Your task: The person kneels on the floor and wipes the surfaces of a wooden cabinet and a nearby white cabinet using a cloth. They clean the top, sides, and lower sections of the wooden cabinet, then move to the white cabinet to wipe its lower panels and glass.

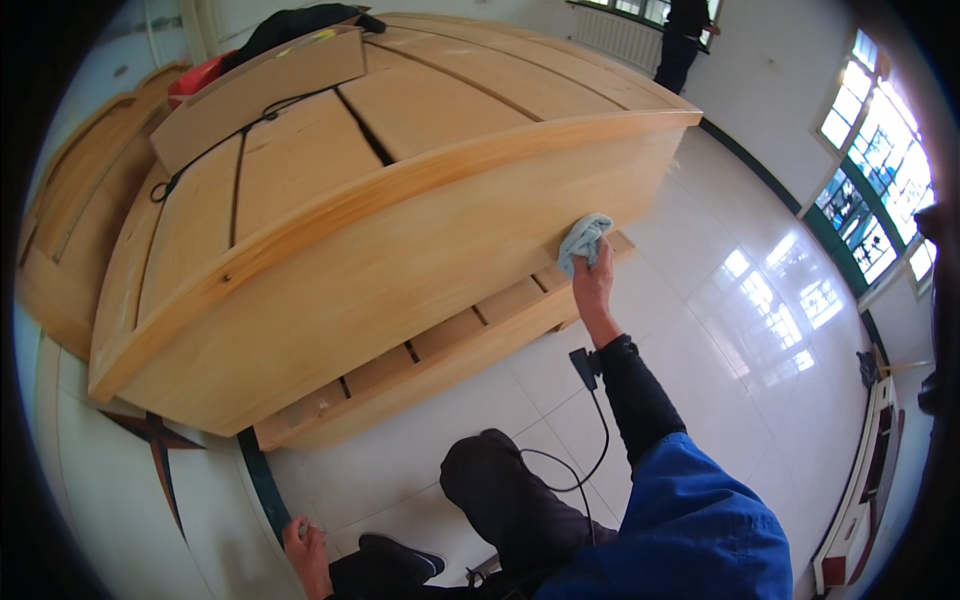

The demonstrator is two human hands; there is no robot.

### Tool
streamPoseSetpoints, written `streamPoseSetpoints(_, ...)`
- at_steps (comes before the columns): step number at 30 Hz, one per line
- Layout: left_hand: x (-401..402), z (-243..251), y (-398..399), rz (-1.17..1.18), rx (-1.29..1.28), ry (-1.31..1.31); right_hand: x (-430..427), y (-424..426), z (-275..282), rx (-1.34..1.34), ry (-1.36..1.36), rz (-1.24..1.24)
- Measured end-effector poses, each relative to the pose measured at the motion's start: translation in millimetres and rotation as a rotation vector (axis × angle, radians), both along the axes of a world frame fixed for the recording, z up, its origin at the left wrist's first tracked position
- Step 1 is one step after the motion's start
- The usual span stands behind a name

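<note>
My right hand (592, 281) grips a folded light blue cloth (583, 238) against the lower right part of the side board (420, 247) of a light wooden bed frame. A dark device on a black cable is at that wrist. Low on the left, my left hand (306, 551) hangs beside my leg above the floor, its fingers curled; whether it holds anything small does not show. Wooden slats (450, 82) form the top of the frame, and a lower slatted wooden part (420, 390) juts out beneath the board.
On the slats stand a cardboard box (262, 97), a black cable (217, 146) and dark cloth (300, 26). A carved wooden headboard (90, 202) is at the left. Glossy tiles (675, 360) cover the floor. Another person (679, 37) stands by the far window.
</note>
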State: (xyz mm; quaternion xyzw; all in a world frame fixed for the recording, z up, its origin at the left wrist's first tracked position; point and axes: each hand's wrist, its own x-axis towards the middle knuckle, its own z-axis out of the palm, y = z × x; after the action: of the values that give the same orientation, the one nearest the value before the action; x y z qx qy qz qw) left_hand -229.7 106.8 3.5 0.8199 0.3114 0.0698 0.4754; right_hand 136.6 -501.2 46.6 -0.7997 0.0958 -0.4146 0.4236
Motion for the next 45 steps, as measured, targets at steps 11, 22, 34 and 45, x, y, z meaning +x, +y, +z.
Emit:
streamPoseSetpoints(11,24,67,-22,-0.383,0.191,0.289,45,-119,18,0.759,-0.058,0.206)
streamPoseSetpoints(22,39,84,-52,-0.248,-0.024,0.277,85,-151,154,0.154,-0.242,-0.107)
streamPoseSetpoints(34,24,54,-20,-0.338,0.07,0.211,81,-184,163,0.279,-0.02,-0.115)
streamPoseSetpoints(45,21,42,-16,-0.251,-0.011,0.217,45,-34,155,-0.143,-0.344,-0.103)
